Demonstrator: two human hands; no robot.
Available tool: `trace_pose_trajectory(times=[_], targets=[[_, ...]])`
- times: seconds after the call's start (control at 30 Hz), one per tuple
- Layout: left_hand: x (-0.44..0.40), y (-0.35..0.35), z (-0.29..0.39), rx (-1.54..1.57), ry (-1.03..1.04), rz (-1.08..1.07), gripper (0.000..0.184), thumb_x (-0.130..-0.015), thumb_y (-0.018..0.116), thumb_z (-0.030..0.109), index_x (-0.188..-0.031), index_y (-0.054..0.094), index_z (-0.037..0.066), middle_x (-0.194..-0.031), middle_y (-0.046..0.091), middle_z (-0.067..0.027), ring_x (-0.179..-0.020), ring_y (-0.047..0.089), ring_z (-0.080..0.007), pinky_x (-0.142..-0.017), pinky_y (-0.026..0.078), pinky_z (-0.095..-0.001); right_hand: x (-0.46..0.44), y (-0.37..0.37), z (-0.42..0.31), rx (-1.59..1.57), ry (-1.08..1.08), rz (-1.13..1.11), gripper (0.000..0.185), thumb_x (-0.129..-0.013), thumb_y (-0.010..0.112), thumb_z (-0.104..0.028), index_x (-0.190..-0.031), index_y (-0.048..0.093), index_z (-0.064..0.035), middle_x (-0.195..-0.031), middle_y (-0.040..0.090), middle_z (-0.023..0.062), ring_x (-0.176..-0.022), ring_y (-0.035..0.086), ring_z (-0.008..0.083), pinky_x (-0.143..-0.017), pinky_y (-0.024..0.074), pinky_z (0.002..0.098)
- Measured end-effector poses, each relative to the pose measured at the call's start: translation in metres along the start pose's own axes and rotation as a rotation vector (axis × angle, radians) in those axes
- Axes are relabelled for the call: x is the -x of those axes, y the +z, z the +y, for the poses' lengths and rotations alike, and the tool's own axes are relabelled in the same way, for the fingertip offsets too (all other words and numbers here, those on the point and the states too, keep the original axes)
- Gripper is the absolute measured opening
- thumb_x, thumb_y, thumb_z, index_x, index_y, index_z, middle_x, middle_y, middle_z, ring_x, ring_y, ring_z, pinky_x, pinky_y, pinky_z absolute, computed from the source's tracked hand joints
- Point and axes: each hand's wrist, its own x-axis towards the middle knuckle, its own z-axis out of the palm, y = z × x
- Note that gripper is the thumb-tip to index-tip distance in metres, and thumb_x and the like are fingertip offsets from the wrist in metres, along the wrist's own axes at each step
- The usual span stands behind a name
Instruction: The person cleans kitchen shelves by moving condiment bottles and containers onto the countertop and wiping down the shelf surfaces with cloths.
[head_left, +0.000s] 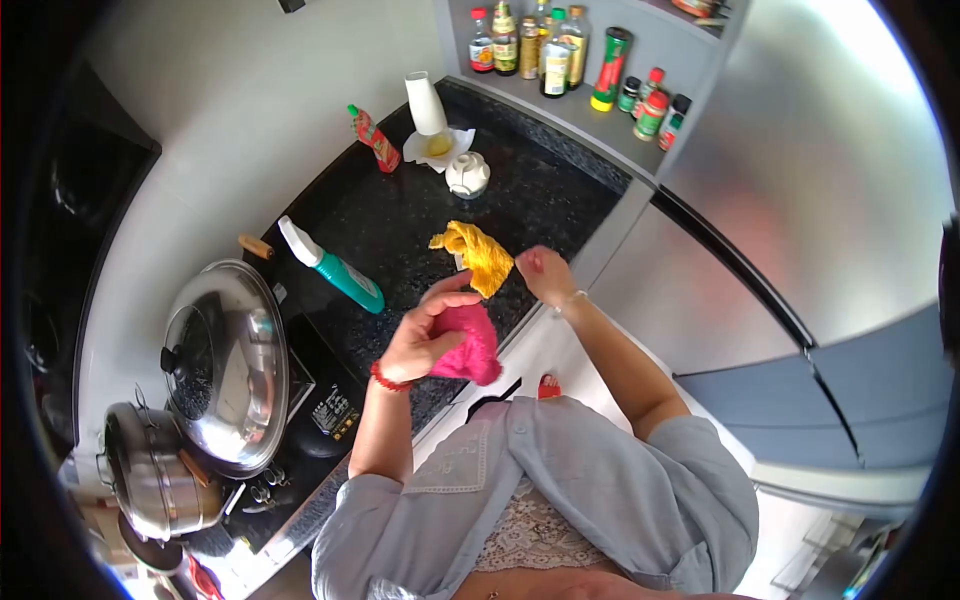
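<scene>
A pink cloth [466,345] hangs bunched from my left hand [425,335], whose thumb and fingers close round it above the counter's front edge. My right hand [545,276] is curled closed at the right, with its fingers at the edge of a yellow cloth [477,255]. That yellow cloth is crumpled over the black countertop [400,235], just beyond my left fingertips. Left of it, a teal spray bottle with a white nozzle [345,280] lies on the counter.
Behind are a white ceramic pot [467,175], a white vase [425,105] and a red bottle [375,140]. A large lidded wok [230,365] and a steel pot [150,470] stand at the left. Bottles fill the grey shelf [600,125] beside the fridge [820,180].
</scene>
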Motion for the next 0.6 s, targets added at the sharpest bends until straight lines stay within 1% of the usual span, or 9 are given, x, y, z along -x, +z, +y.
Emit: trace_pose_trajectory(times=[0.03, 0.13, 0.2, 0.27, 0.33, 0.37, 0.47, 0.5, 0.6], targets=[[-0.007, -0.004, 0.005, 0.054, -0.029, 0.035, 0.051, -0.071, 0.055, -0.015, -0.118, 0.063, 0.004, -0.147, 0.034, -0.0158, -0.129, 0.043, -0.0247, -0.105, 0.037, -0.0347, -0.026, 0.013, 0.002, 0.055, -0.020, 0.035, 0.034, -0.088, 0.063, -0.037, -0.093, 0.062, -0.0034, -0.080, 0.065, 0.0119, -0.082, 0.064, 0.0272, -0.073, 0.0497, 0.0367], [-0.021, -0.022, -0.015, -0.328, -0.159, 0.180, 0.053, -0.070, 0.058, -0.011, -0.118, 0.063, 0.008, -0.146, 0.036, -0.0170, -0.130, 0.042, -0.0260, -0.105, 0.037, -0.0360, -0.067, 0.051, 0.004, 0.255, -0.148, 0.107, 0.037, -0.082, 0.067, -0.040, -0.093, 0.062, -0.0046, -0.092, 0.065, 0.0170, -0.089, 0.063, 0.0321, -0.078, 0.0497, 0.0418], [-0.023, -0.029, -0.059, -0.851, -0.404, 0.257, 0.047, -0.071, 0.063, -0.001, -0.116, 0.064, 0.013, -0.141, 0.038, -0.0206, -0.129, 0.043, -0.0320, -0.104, 0.038, -0.0401, -0.073, 0.064, -0.003, 0.434, -0.322, 0.134, 0.039, -0.080, 0.067, -0.040, -0.094, 0.060, -0.0044, -0.090, 0.064, 0.0163, -0.090, 0.062, 0.0327, -0.079, 0.0490, 0.0436], [-0.025, -0.034, -0.097, -1.439, -0.590, 0.246, 0.044, -0.073, 0.065, 0.005, -0.116, 0.064, 0.016, -0.139, 0.039, -0.0224, -0.127, 0.043, -0.0356, -0.102, 0.039, -0.0442, -0.086, 0.069, 0.008, 0.318, -0.332, -0.045, 0.028, -0.077, 0.068, -0.025, -0.093, 0.059, -0.0040, -0.086, 0.061, 0.0149, -0.089, 0.061, 0.0337, -0.076, 0.0486, 0.0416], [-0.038, -0.054, -0.129, -0.948, -0.444, 0.349, 0.039, -0.077, 0.067, 0.016, -0.115, 0.064, 0.015, -0.135, 0.043, -0.0207, -0.125, 0.043, -0.0369, -0.101, 0.037, -0.0478, -0.102, 0.065, 0.032, 0.036, -0.366, -0.134, 0.023, -0.075, 0.067, -0.016, -0.092, 0.058, -0.0041, -0.085, 0.061, 0.0146, -0.087, 0.060, 0.0341, -0.074, 0.0482, 0.0407], [-0.048, -0.063, -0.158, -0.748, -0.395, 0.415, 0.038, -0.079, 0.067, 0.023, -0.115, 0.063, 0.013, -0.131, 0.048, -0.0171, -0.124, 0.043, -0.0372, -0.102, 0.035, -0.0499, -0.104, 0.056, 0.034, -0.140, -0.275, -0.188, 0.021, -0.071, 0.065, -0.007, -0.089, 0.056, -0.0036, -0.082, 0.060, 0.0101, -0.084, 0.061, 0.0270, -0.070, 0.0473, 0.0361], [-0.092, -0.037, -0.180, -0.995, -0.435, 0.616, 0.039, -0.079, 0.068, 0.030, -0.113, 0.064, 0.011, -0.128, 0.052, -0.0149, -0.123, 0.043, -0.0372, -0.103, 0.035, -0.0486, -0.116, 0.031, 0.043, -0.454, -0.064, -0.577, 0.022, -0.070, 0.066, -0.003, -0.089, 0.056, -0.0042, -0.081, 0.057, 0.0049, -0.083, 0.059, 0.0180, -0.070, 0.0462, 0.0314], [-0.105, -0.038, -0.172, -0.918, -0.555, 0.423, 0.046, -0.079, 0.070, 0.035, -0.116, 0.061, 0.009, -0.125, 0.054, -0.0155, -0.122, 0.044, -0.0355, -0.103, 0.035, -0.0478, -0.117, 0.022, 0.041, -0.685, 0.055, -0.741, 0.027, -0.071, 0.068, -0.001, -0.094, 0.055, -0.0049, -0.085, 0.056, 0.0016, -0.085, 0.057, 0.0112, -0.073, 0.0462, 0.0276], [-0.119, -0.047, -0.200, -0.678, -0.324, 0.280, 0.041, -0.083, 0.069, 0.022, -0.120, 0.057, 0.009, -0.117, 0.061, -0.0125, -0.112, 0.056, -0.0323, -0.095, 0.044, -0.0407, -0.121, -0.001, 0.028, -0.937, 0.128, -0.810, 0.035, -0.073, 0.070, 0.000, -0.103, 0.053, -0.0044, -0.092, 0.057, 0.0031, -0.087, 0.057, 0.0120, -0.078, 0.0468, 0.0277]])
